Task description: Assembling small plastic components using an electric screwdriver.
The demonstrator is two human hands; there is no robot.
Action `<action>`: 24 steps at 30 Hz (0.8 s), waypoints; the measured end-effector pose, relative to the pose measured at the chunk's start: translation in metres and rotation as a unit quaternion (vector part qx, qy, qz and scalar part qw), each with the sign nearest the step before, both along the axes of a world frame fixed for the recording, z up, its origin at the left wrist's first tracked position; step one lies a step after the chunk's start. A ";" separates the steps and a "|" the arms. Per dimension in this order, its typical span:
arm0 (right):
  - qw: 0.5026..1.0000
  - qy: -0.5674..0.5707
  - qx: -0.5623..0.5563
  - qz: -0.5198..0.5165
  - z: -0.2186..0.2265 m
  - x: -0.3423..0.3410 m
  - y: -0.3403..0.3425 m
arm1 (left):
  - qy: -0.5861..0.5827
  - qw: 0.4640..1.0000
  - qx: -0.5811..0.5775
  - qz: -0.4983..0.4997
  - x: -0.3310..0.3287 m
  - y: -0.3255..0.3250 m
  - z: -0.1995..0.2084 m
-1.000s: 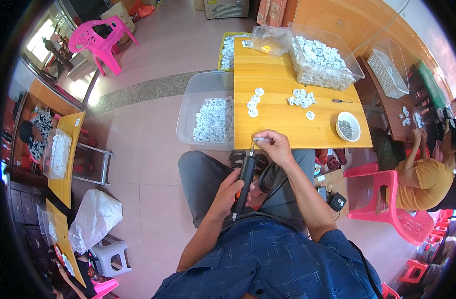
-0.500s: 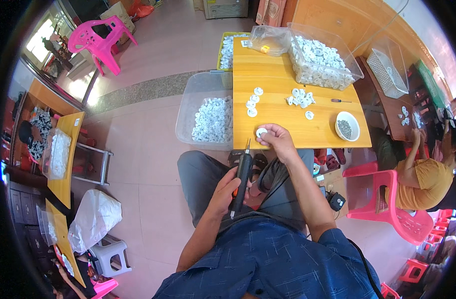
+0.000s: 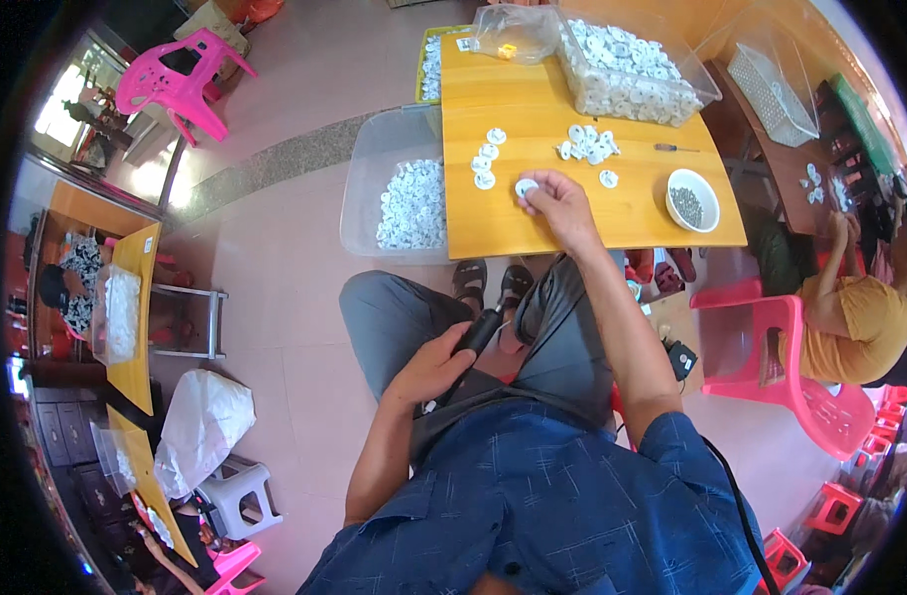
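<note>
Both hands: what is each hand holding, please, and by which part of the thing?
The left hand grips a black driver tool around its body; the right hand pinches a white disc by its edge.

1. On the bench (image 3: 637, 213), at the far right, a tub (image 3: 637, 107) is standing; a bag (image 3: 518, 30) is lying left of it.
2. Before the tub, a pile (image 3: 589, 144) of discs is lying; one disc (image 3: 608, 178) is resting nearer.
3. Left of the pile, three discs (image 3: 488, 152) are lying.
4. Right of it, a screwdriver (image 3: 676, 149) is lying; before that, a bowl (image 3: 711, 203) is holding bits (image 3: 685, 204).
5. Between the three and the one, the right fingers (image 3: 540, 192) are holding another disc (image 3: 525, 186).
6. Beside the bench's left edge, a bin (image 3: 374, 159) is standing.
</note>
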State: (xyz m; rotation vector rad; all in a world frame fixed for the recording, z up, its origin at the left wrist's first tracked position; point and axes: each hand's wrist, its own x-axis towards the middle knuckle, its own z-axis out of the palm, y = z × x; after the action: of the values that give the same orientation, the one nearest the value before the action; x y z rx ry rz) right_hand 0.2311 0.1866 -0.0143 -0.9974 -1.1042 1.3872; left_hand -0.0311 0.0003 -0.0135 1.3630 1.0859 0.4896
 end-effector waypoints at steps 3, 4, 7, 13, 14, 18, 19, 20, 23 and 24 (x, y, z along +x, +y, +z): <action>0.998 -0.056 0.013 -0.021 -0.010 0.001 0.010 | 0.197 0.970 0.113 -0.083 -0.002 0.002 -0.021; 0.998 -0.053 0.009 -0.025 -0.015 0.002 0.010 | 0.287 0.946 0.108 -0.104 0.000 0.006 -0.025; 0.998 -0.037 0.027 -0.039 -0.027 0.002 0.009 | 0.351 0.926 0.080 -0.115 0.012 0.028 -0.053; 0.999 -0.032 0.026 -0.022 -0.023 0.000 0.006 | 0.340 0.936 -0.008 -0.089 0.024 0.067 -0.163; 0.997 -0.051 0.043 -0.031 -0.022 -0.001 0.005 | 0.339 0.937 -0.011 -0.087 0.027 0.072 -0.180; 0.996 -0.047 0.030 -0.067 -0.020 0.014 -0.002 | 0.341 0.937 -0.050 -0.050 0.059 0.100 -0.226; 0.996 -0.056 0.034 -0.065 -0.019 0.014 -0.001 | 0.338 0.938 -0.038 -0.059 0.059 0.105 -0.246; 0.997 -0.055 0.030 -0.053 -0.018 0.004 0.000 | 0.336 0.939 -0.030 -0.058 0.051 0.103 -0.278; 0.998 -0.050 0.030 -0.018 -0.007 -0.021 0.000 | 0.437 0.897 0.006 -0.070 0.025 0.091 -0.354; 0.997 -0.049 0.027 -0.047 -0.013 -0.008 -0.002 | 0.423 0.902 0.005 -0.089 0.044 0.095 -0.349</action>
State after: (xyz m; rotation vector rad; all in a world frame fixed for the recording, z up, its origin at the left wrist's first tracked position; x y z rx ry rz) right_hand 0.2231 0.1850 -0.0269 -1.0738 -1.1471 1.2387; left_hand 0.0134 0.0953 -0.3624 1.7138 1.6218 -0.2855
